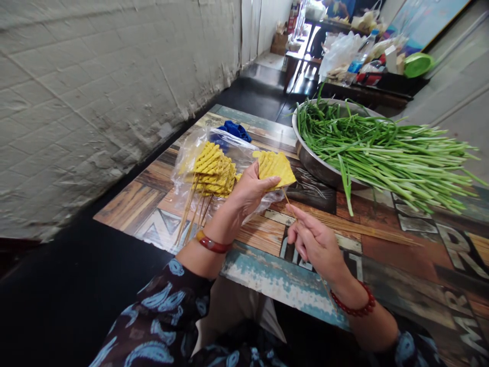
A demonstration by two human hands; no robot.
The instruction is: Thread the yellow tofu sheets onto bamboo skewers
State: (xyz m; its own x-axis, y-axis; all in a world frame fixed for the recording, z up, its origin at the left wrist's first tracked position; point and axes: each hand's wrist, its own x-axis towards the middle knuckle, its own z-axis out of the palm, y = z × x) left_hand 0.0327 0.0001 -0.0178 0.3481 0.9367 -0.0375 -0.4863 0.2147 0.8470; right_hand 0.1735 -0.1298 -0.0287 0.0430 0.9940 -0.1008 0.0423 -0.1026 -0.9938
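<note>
My left hand pinches a flat yellow ridged sheet of food, thumb on top, above the table. A thin wooden skewer meets the sheet's lower edge. My right hand closes its fingers around that skewer, whose tail runs down under the palm. How deep the tip sits in the sheet is hidden. Left of my left hand, a pile of yellow ridged pieces on skewers lies on a clear plastic bag, sticks pointing toward me.
Bare skewers lie right of my hands. A metal basin heaped with long green stalks stands at the back right, stalks overhanging it. A blue bundle rests behind the bag. The wall borders the left side.
</note>
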